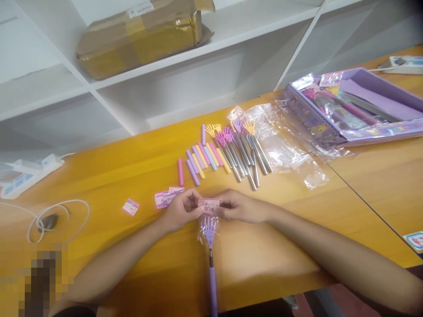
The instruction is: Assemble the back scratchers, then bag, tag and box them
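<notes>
A small pink printed card (209,205) is pinched between my two hands, its left end in my left hand (185,208) and its right end in my right hand (238,205). Directly below the card, a purple hand-shaped back scratcher (212,275) in a clear plastic bag points toward me; whether the card is fixed to the bag I cannot tell. Several more pink cards (162,199) lie beside my left hand, partly hidden by it. One single card (131,207) rests farther left.
Beyond my hands lie several coloured tubes (198,156) and a heap of metal-stemmed back scratchers (243,149). Crumpled clear plastic (284,145) and an open purple box (366,132) are at the right. A power strip (31,174) and cable (87,207) are left; a taped carton (142,37) sits on the shelf.
</notes>
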Motion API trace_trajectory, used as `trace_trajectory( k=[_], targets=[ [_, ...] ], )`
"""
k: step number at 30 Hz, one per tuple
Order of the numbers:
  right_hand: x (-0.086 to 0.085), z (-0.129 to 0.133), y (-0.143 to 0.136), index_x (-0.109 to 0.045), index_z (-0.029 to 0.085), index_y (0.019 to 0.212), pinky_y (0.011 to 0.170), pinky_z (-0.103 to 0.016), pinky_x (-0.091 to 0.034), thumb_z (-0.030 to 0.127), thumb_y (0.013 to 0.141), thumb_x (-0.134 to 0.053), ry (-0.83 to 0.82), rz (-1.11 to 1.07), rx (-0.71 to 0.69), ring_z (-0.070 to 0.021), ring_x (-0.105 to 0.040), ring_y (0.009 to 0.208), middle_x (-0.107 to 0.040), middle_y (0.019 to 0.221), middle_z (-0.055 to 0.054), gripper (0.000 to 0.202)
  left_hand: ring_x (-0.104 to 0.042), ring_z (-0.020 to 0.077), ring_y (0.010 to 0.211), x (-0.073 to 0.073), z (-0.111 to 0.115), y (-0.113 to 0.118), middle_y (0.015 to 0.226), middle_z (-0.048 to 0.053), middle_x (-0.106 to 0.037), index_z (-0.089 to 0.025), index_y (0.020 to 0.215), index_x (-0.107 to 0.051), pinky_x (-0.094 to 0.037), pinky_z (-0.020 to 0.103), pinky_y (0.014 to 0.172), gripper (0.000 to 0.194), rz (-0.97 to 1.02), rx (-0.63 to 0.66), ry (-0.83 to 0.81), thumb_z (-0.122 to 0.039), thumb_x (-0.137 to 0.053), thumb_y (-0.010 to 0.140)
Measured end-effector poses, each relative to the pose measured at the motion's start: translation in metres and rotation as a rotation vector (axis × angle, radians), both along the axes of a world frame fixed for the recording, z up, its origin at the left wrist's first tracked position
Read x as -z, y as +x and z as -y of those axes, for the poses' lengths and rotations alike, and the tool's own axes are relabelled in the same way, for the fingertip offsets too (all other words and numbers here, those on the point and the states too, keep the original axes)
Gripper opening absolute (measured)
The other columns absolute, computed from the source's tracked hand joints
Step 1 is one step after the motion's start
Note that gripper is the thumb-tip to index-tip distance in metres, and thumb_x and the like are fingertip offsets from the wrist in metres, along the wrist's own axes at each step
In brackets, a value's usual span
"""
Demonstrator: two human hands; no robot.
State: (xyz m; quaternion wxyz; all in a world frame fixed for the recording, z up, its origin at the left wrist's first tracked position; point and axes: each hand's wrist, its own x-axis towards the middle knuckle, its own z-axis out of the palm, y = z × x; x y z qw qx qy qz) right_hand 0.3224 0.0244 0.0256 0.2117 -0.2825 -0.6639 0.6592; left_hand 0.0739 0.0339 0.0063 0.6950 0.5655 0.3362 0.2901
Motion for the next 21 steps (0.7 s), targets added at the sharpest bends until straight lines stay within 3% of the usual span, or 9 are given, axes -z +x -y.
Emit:
trace_trajectory(
  k=[5, 13, 17, 21],
  targets=[
    [0.004, -0.004, 0.005, -0.065, 0.014, 0.088, 0.061, -0.02, -0.043, 0.023, 0.092, -0.056, -0.109, -0.052, -0.049, -0.0082, -0.052, 0.063, -0.059, 0.071, 0.003, 0.014, -0.062, 0.0117, 0.074, 0.0, -0.003, -0.002, 0.084, 0.001, -0.065, -0.015, 0.094, -0.063, -0.048, 0.022, 0.07, 0.037, -0.008, 0.035, -0.023, -0.044, -0.086, 0.086],
    [0.01, -0.007, 0.01, -0.074, 0.012, 0.115, 0.063, -0.021, -0.047, 0.03, 0.094, -0.059, -0.164, -0.078, -0.071, -0.0085, -0.056, 0.065, -0.065, 0.08, 0.001, 0.031, -0.07, 0.0125, 0.078, 0.003, -0.004, -0.003, 0.088, 0.003, -0.071, -0.015, 0.096, -0.065, -0.056, 0.022, 0.074, 0.032, 0.025, 0.024, -0.052, -0.038, -0.086, 0.087],
    [0.016, -0.01, 0.009, -0.069, 0.013, 0.107, 0.063, -0.023, -0.048, 0.045, 0.098, -0.062, -0.171, -0.068, 0.081, -0.0099, -0.056, 0.064, -0.063, 0.078, 0.0, 0.034, -0.071, 0.0151, 0.081, 0.007, -0.004, -0.001, 0.091, 0.003, -0.071, -0.016, 0.099, -0.066, -0.063, 0.026, 0.074, 0.036, 0.042, -0.104, -0.111, -0.04, -0.088, 0.085],
    [0.005, 0.0, 0.006, -0.057, 0.017, 0.086, 0.062, -0.026, -0.045, 0.062, 0.106, -0.049, -0.109, 0.062, 0.324, -0.0125, -0.054, 0.065, -0.058, 0.074, 0.0, 0.049, -0.071, 0.0156, 0.085, 0.008, -0.005, 0.0, 0.094, 0.002, -0.069, -0.018, 0.1, -0.065, -0.067, 0.029, 0.075, 0.037, 0.04, -0.227, -0.162, -0.042, -0.089, 0.084]
  ],
)
